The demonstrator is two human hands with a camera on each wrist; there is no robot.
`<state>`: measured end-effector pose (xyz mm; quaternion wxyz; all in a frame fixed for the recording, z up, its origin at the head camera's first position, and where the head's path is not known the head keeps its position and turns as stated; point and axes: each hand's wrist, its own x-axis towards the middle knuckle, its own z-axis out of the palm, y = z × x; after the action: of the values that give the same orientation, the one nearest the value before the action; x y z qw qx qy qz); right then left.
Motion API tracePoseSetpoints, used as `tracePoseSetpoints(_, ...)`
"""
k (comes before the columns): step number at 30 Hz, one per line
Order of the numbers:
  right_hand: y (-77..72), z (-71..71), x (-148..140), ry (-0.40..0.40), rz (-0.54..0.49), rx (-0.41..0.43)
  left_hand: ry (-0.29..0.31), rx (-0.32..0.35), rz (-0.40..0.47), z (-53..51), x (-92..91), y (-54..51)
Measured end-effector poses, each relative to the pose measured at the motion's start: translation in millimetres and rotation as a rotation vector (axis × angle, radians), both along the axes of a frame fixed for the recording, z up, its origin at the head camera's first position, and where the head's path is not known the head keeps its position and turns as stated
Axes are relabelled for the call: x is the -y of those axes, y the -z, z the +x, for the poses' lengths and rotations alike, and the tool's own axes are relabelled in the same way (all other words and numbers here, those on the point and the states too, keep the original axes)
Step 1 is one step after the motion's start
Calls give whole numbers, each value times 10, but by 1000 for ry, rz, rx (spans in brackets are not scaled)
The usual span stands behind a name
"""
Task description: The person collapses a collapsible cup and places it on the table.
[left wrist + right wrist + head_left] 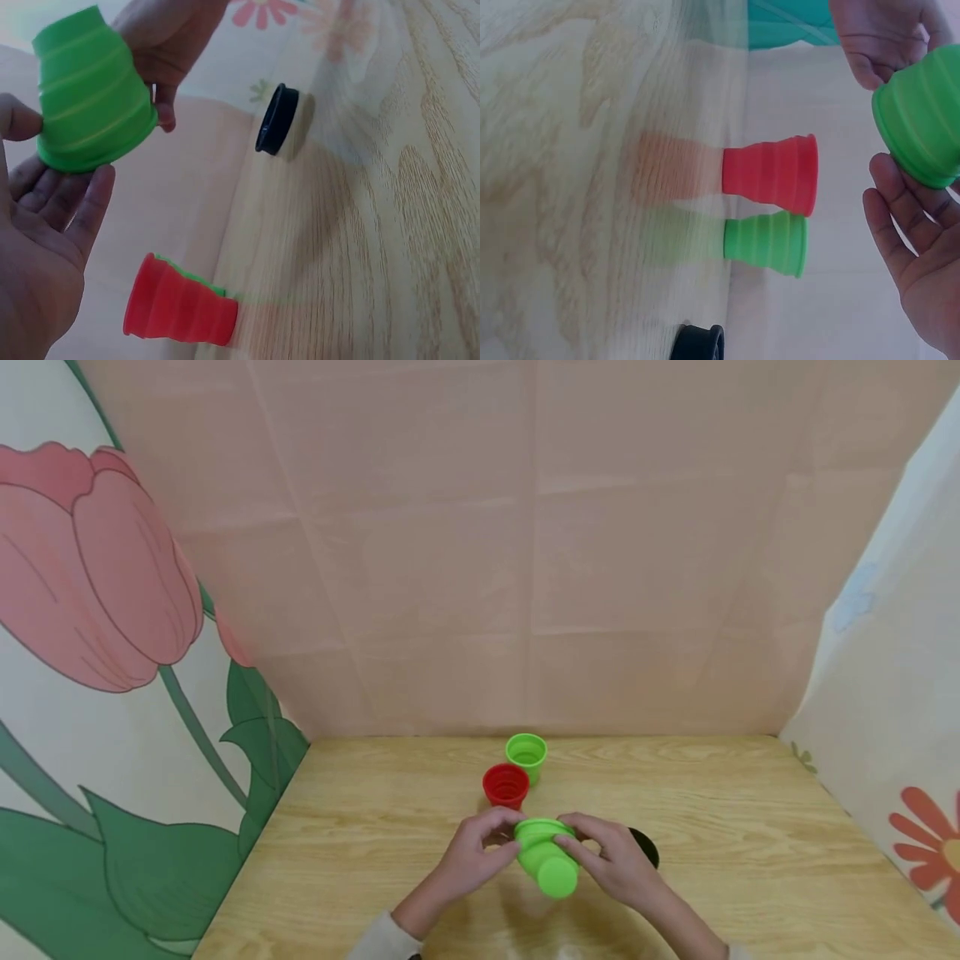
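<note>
Held between both hands above the table is a light green collapsible cup (546, 853), tilted so its base faces the head camera and its wide rim points away. The left hand (480, 850) grips the rim's left side, thumb on the near wall and fingers beneath the rim. From the other side the right hand (611, 860) pinches the rim with its thumb and fingers. In the left wrist view the ridged wall of the cup (94, 94) shows clearly. Just beyond the hands stand a red cup (506, 785) and another green cup (527, 753), both upright with mouths up.
A low black round piece (645, 847) lies on the wooden table (375, 827), partly hidden behind the right hand. A pinkish sheet (525, 568) hangs at the table's far edge. Flower-printed sheets stand at the left and right sides.
</note>
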<state>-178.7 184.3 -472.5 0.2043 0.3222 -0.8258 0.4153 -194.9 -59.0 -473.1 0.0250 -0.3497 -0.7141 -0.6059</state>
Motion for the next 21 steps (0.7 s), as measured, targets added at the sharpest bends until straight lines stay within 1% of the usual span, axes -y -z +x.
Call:
tracePoseSetpoints(2, 3, 4, 9, 13, -4, -19, 16, 7, 12, -4, 7, 7)
tracePoseSetpoints(4, 3, 8, 23, 30, -15, -35, 16, 14, 20, -2, 4, 7)
tracePoseSetpoints(6, 8, 10, 39, 43, -27, -33, 0, 10, 22, -2, -7, 16)
tracePoseSetpoints(9, 17, 12, 61, 41, -41, 22, -41, -17, 20, 1, -30, 27)
tracePoseSetpoints(12, 29, 19, 73, 31, -55, 121, -76, -52, 25, 3, -48, 35)
tracePoseSetpoints(15, 41, 23, 72, -15, -79, 232, -91, -75, 32, 5, -62, 35)
tracePoseSetpoints(21, 42, 45, 22, -222, -193, 502, -133, -95, 35, 17, -76, 28)
